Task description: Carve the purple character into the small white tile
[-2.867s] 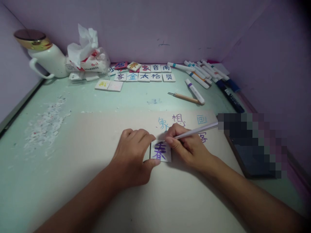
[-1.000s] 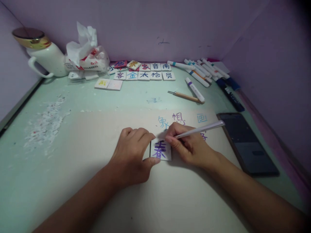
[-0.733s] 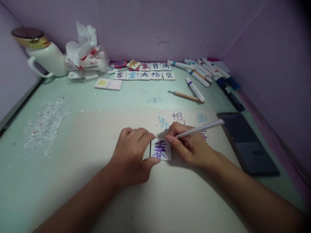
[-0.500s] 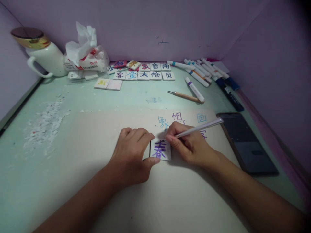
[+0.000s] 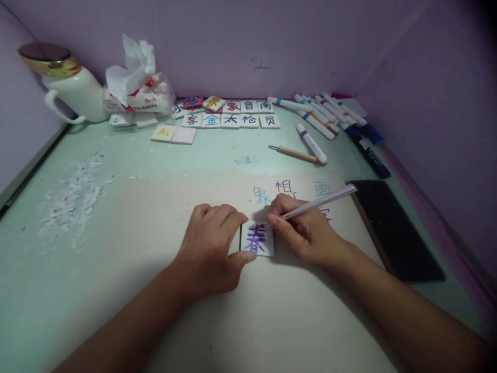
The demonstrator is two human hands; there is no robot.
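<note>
A white square block with a purple Chinese character lies on the beige sheet. My left hand grips its left side, thumb at the near edge and index finger at the far corner. My right hand is closed round a slim, pale, pen-shaped tool that slants up to the right. The tool's low end is over the block's upper right corner; its tip is too small to make out. Purple and blue characters are written on the sheet behind the right hand.
A dark phone lies at right. Behind are a wooden-handled gouge, a purple-banded marker, more markers and rows of character blocks. White shavings, a tissue pack and a white jug are at left.
The phone's screen has gone from dimly lit to black. The tool's tip and my right hand have shifted very slightly; my left hand keeps its grip on the block.
</note>
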